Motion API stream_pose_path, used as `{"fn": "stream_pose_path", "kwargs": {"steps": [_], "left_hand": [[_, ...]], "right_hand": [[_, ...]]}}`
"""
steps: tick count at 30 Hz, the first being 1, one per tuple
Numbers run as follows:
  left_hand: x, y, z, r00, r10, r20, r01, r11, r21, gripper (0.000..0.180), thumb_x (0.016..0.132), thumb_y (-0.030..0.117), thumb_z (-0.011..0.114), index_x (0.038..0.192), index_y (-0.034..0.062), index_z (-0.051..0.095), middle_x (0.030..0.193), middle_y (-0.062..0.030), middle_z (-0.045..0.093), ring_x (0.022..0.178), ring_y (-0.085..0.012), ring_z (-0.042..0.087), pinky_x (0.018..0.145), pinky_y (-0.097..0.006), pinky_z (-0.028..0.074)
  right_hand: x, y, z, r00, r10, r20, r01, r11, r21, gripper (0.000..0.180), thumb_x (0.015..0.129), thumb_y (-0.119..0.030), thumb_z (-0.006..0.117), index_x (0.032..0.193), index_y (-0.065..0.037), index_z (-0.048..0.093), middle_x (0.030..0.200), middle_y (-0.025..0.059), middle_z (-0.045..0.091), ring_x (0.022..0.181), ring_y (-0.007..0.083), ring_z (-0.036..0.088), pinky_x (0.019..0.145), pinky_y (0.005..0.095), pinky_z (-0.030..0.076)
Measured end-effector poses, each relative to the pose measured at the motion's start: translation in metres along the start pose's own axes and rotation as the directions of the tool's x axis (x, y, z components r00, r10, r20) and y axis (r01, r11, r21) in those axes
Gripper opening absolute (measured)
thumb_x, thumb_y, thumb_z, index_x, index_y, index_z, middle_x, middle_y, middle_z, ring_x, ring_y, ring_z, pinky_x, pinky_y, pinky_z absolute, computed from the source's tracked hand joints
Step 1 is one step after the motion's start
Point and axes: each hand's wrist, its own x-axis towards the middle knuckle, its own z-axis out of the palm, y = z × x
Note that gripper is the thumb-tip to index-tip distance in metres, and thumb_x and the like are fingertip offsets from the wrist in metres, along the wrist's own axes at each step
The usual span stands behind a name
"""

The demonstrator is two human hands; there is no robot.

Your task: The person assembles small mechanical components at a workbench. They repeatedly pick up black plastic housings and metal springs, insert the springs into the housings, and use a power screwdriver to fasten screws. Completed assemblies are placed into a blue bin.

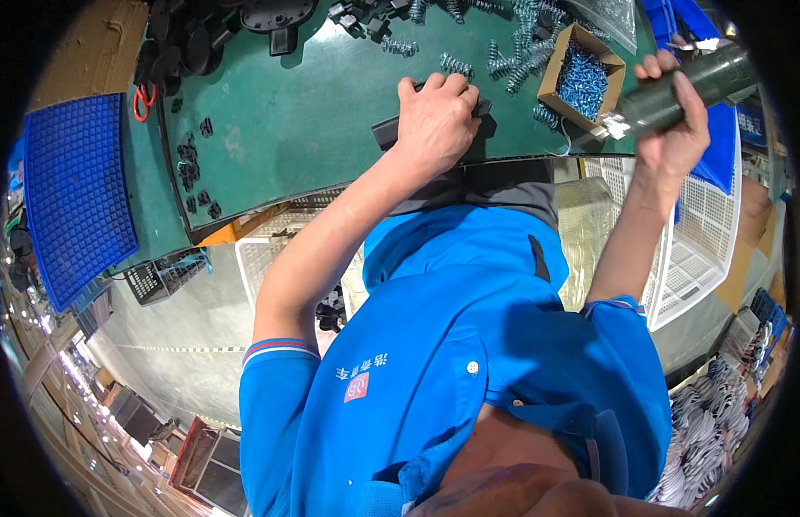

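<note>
My left hand point(439, 121) is closed over a black plastic part point(386, 133) lying at the near edge of the green table. The part sticks out on both sides of the fingers, and its middle is hidden under the palm. In my right hand point(673, 129) is a dark green, cylindrical electric screwdriver point(706, 82), its fingers wrapped round the body. The screwdriver's tip points left, towards the table, beside a small cardboard box point(548, 87) full of blue screws point(583, 79). Several metal springs point(510, 65) are scattered between the left hand and the box.
Black round parts point(275, 15) and smaller black pieces point(186, 164) lie on the green table point(305, 112). Red-handled scissors point(144, 102) and a blue grid mat point(77, 189) are at the left. A white plastic basket point(697, 258) stands below the table at the right.
</note>
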Motion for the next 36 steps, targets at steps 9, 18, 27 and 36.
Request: {"fn": "stream_pose_path", "kwargs": {"steps": [9,18,27,36], "left_hand": [[0.002,0.001,-0.002,1.0,-0.005,0.005,0.005,1.0,-0.015,0.031,0.073,0.022,0.075,0.101,0.0122,0.065,0.096,-0.002,0.059,0.097,-0.0237,0.057,0.083,-0.048,0.038],[0.002,0.0,0.0,1.0,-0.004,-0.003,0.004,1.0,-0.005,0.029,0.074,0.023,0.074,0.099,0.0126,0.065,0.095,-0.0013,0.058,0.097,-0.0228,0.057,0.082,-0.048,0.039],[0.002,0.0,0.002,1.0,-0.01,-0.008,0.01,1.0,-0.017,0.029,0.073,0.023,0.074,0.099,0.0125,0.065,0.095,-0.0013,0.059,0.096,-0.023,0.057,0.081,-0.048,0.039],[0.001,-0.003,0.009,0.992,0.017,-0.123,-0.022,0.999,-0.039,0.018,0.07,0.021,0.072,0.084,0.0107,0.066,0.087,-0.0012,0.059,0.09,-0.0216,0.058,0.077,-0.047,0.037]], "right_hand": [[-0.024,0.058,0.077,0.955,-0.246,0.165,0.279,0.935,-0.221,0.058,0.075,-0.007,0.07,0.127,0.007,0.049,0.082,0.0088,0.062,0.071,0.017,0.061,0.064,0.0286,0.048],[-0.031,0.067,0.081,0.965,-0.232,0.125,0.26,0.91,-0.323,0.065,0.074,-0.012,0.075,0.131,0.004,0.047,0.09,0.0095,0.063,0.073,0.0181,0.062,0.067,0.0302,0.05],[-0.024,0.079,0.07,0.851,-0.277,0.446,0.385,0.906,-0.173,0.049,0.077,0.009,0.059,0.124,0.01,0.045,0.089,0.0139,0.06,0.077,0.0225,0.061,0.076,0.0394,0.052],[-0.03,0.1,0.063,0.806,-0.182,0.564,0.268,0.961,-0.073,0.057,0.076,0.011,0.057,0.131,0.006,0.041,0.089,0.0108,0.056,0.08,0.0211,0.058,0.076,0.0363,0.05]]}}
